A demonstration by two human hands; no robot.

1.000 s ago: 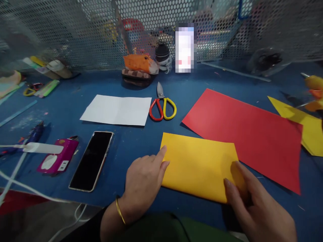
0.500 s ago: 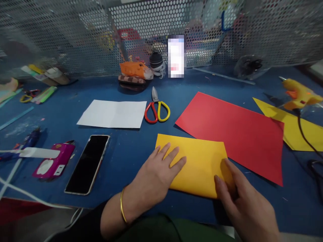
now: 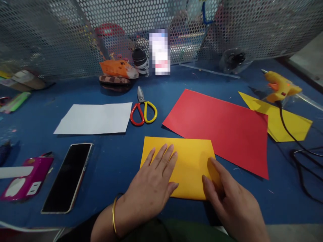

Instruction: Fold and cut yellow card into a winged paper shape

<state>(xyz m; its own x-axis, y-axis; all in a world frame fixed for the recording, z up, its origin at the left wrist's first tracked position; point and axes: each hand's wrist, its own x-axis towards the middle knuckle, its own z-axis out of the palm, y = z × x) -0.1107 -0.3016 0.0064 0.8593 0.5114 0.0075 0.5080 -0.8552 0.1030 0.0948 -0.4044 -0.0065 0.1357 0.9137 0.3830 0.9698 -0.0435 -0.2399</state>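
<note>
A yellow sheet of paper [image 3: 189, 161], which looks folded, lies in front of me on the blue table. My left hand [image 3: 151, 181] presses flat on its left half, fingers stretched out and thumb a little apart. At the sheet's right edge, my right hand [image 3: 230, 195] has its thumb and index finger closed on the paper; its other fingers are mostly hidden. Just behind the yellow sheet lies a large red sheet [image 3: 219, 131]. Scissors [image 3: 143, 111] with one red and one yellow handle rest beyond it to the left, beside a white sheet [image 3: 94, 118].
At the left lie a dark-screened phone [image 3: 67, 178] and a magenta device [image 3: 29, 178]. A yellow glue gun [image 3: 282, 85] with a black cord stands at the right over another yellow piece [image 3: 290, 126]. An orange pouch [image 3: 117, 69] and a lit screen [image 3: 160, 52] are by the perforated back panel [image 3: 111, 16].
The camera view has turned slightly right. My left hand's fingers have come closer together and its thumb now shows. My right hand keeps its place at the sheet's right edge.
</note>
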